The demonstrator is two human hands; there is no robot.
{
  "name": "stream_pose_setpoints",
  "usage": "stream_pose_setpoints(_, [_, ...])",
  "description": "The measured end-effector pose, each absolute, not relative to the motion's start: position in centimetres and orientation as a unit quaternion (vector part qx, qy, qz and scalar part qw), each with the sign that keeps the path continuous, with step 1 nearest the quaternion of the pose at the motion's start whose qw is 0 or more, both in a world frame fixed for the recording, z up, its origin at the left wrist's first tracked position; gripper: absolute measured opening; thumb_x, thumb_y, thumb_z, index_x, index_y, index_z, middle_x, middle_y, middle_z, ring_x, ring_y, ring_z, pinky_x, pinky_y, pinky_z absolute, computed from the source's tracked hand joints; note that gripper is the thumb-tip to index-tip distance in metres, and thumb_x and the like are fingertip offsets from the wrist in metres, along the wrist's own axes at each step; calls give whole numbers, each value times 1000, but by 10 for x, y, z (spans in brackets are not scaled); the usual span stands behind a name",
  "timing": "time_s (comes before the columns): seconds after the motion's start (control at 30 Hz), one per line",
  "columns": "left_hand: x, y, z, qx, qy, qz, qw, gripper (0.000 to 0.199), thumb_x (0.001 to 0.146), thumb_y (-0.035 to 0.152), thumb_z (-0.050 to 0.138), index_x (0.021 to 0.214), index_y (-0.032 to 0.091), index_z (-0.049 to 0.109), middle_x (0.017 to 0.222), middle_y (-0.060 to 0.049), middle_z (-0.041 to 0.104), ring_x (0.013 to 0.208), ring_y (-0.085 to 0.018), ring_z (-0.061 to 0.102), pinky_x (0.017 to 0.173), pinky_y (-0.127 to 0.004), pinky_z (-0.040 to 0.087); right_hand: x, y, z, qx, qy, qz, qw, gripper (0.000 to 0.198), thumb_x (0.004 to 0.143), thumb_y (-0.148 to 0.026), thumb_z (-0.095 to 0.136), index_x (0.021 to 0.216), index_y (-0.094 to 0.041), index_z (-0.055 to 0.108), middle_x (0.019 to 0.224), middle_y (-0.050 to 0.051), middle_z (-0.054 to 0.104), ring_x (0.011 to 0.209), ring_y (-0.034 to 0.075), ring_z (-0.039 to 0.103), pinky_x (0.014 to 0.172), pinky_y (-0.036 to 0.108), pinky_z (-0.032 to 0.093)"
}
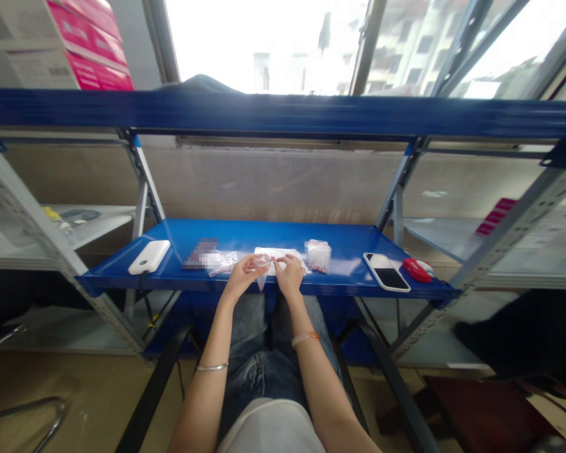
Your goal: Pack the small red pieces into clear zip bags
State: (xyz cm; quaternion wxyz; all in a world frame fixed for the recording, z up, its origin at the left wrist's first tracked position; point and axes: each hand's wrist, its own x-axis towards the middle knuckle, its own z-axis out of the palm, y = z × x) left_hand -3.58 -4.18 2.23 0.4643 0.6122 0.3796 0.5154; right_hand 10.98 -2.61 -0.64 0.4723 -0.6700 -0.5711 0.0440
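Both of my hands meet over the front edge of a blue shelf (245, 229). My left hand (241, 277) pinches a small clear plastic bag (261, 280), whose lower corner hangs past the edge and looks reddish inside. Close beside it, the fingertips of my right hand (290, 275) are pressed together at the bag's mouth, on something small and reddish that is too tiny to name. Under the hands lies a white sheet (292, 252). A clear bag holding small reddish pieces (318, 257) stands to the right of it. Left of my hands lies a flat clear bag (223, 262).
A white power bank (149, 257) with a cable lies at the left of the shelf. On the right are a phone (387, 272) and a red object (417, 270). A blue upper beam (283, 114) crosses ahead; chair armrests (158, 384) flank my legs.
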Motion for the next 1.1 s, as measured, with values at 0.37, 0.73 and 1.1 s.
stream_pose_setpoints(0.37, [-36, -39, 16, 616, 390, 519, 446, 54, 62, 41, 76, 108, 16, 60, 103, -10, 67, 92, -21, 63, 82, -32, 48, 110, -43, 39, -461, -641, 163, 592, 18, 77, -36, 63, 75, -20, 70, 93, 7, 68, 96, 21, 60, 88, 33, 43])
stream_pose_setpoints(0.73, [-37, -40, 19, 616, 376, 516, 461, 52, 64, 42, 73, 109, 18, 61, 108, -10, 67, 98, -23, 63, 86, -34, 47, 119, -27, -3, -630, -670, 109, 377, 34, 85, -19, 47, 116, -15, 60, 118, 11, 62, 110, 23, 56, 94, 35, 39])
stream_pose_setpoints(1.1, [-35, -43, 27, 578, 383, 550, 467, 52, 62, 39, 75, 107, 17, 61, 108, -10, 67, 102, -24, 62, 89, -35, 45, 129, -24, -2, -678, -639, 87, 354, 24, 85, -29, 52, 100, -20, 69, 90, 6, 68, 83, 18, 60, 76, 29, 40])
